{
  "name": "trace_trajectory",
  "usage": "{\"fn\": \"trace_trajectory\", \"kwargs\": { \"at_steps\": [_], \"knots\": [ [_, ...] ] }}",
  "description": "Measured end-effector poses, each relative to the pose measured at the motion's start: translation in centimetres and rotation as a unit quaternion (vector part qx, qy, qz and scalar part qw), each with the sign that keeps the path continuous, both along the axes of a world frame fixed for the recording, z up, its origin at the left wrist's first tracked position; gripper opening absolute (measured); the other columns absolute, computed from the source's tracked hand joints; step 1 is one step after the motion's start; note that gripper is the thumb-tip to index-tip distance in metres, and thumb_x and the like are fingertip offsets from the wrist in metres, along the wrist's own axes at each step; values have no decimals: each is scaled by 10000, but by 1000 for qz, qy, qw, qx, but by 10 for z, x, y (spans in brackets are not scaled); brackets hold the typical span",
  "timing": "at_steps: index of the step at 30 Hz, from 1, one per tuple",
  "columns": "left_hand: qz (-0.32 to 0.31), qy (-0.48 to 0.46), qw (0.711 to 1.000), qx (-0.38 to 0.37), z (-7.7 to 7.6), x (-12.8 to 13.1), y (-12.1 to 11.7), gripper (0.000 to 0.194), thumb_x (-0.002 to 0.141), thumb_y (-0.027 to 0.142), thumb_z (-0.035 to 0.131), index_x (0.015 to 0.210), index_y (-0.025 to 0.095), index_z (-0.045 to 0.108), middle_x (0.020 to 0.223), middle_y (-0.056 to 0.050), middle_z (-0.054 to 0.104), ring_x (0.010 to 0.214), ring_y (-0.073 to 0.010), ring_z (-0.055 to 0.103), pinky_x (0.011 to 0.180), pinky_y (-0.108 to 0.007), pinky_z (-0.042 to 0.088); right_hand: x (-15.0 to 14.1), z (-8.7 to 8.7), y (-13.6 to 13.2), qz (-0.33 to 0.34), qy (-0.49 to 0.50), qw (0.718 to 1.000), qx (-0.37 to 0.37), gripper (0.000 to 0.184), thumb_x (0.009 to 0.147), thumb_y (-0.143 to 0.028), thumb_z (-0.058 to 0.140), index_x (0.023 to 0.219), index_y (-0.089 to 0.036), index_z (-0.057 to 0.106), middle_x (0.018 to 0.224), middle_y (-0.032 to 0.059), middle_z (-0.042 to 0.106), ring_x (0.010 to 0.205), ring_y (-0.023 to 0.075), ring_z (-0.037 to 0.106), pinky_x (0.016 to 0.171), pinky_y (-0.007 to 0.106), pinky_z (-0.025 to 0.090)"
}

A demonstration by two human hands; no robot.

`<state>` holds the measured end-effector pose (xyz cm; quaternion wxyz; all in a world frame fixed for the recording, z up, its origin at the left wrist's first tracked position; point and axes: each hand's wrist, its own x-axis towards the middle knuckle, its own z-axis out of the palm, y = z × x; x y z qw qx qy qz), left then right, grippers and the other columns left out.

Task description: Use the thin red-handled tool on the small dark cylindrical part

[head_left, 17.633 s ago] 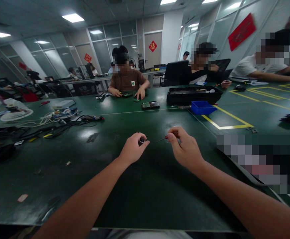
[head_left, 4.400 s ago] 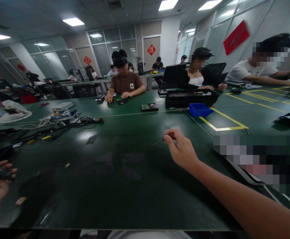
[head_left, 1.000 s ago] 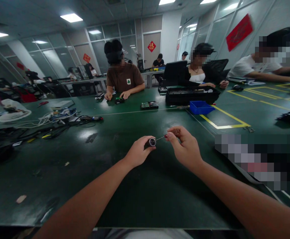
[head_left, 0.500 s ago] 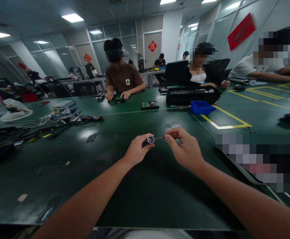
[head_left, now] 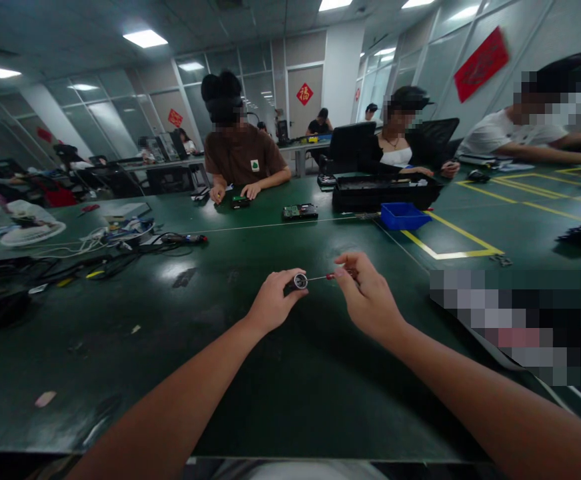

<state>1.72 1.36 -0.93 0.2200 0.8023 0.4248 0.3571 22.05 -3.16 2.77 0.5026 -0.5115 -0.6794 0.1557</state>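
My left hand [head_left: 275, 301] is closed around a small dark cylinder [head_left: 299, 281] with a bright metal rim, its open end facing me. Fingers cover most of its body, so I cannot tell its kind. In my right hand [head_left: 368, 290] is a thin screwdriver [head_left: 331, 276] with a red handle, pinched between thumb and fingers. Its slim shaft points left to the cylinder's rim; whether the tip touches is too small to tell. Both hands are over the green table [head_left: 250, 407].
Beyond my hands are a circuit board [head_left: 300, 211], a blue tray [head_left: 404, 216] and a long black box [head_left: 385, 194]. Cables [head_left: 125, 233] lie tangled at the left. A co-worker [head_left: 245, 157] sits opposite, hands on a small board. Others sit at the right.
The fingers of my right hand have shifted slightly right, and more of the red screwdriver handle shows. My left hand holds the cylinder almost where it was.
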Motion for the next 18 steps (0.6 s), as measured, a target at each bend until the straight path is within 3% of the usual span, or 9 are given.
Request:
{"fn": "trace_trajectory", "kwargs": {
  "at_steps": [6, 9, 11, 14, 18],
  "knots": [
    [-5, -28, 1000, 14, 3, -1, -1, 359, 884, 288, 673, 1236, 240, 623, 1237, -72, 660, 1165, -252, 584, 1041, -431, 414, 2, -6, 11, 34, 190, 979, -70, 243, 932, -430, 560, 976, -206, 642, 857, 58, 699, 793, 213, 669, 762, 395, 546],
    [-17, -10, 1000, 23, 5, 0, -3, 353, 894, 297, 662, 1241, 256, 618, 1217, -60, 670, 1137, -252, 584, 1066, -469, 376, 4, -11, 21, 62, 345, 928, -124, 222, 906, -425, 593, 881, -207, 633, 784, 39, 663, 725, 200, 656, 737, 395, 567],
    [-13, -1, 1000, 24, 5, 0, -4, 343, 897, 300, 657, 1236, 260, 617, 1206, -53, 679, 1115, -255, 585, 1090, -506, 335, 6, -14, 25, 80, 393, 903, -155, 214, 896, -418, 603, 836, -212, 613, 718, 21, 629, 666, 192, 637, 719, 399, 573],
    [-8, 10, 1000, 18, 4, 0, -3, 343, 896, 317, 659, 1232, 258, 615, 1198, -51, 684, 1100, -259, 584, 1094, -523, 317, 7, -14, 24, 58, 350, 928, -116, 217, 911, -435, 596, 897, -220, 617, 791, 26, 655, 708, 192, 640, 707, 377, 560],
    [0, 14, 1000, 23, 4, 0, -3, 347, 902, 331, 653, 1240, 263, 612, 1191, -48, 685, 1092, -256, 587, 1106, -526, 298, 6, -8, 13, 10, 186, 981, -50, 235, 967, -436, 519, 939, -220, 610, 834, 35, 670, 747, 191, 639, 713, 366, 532]
  ]
}}
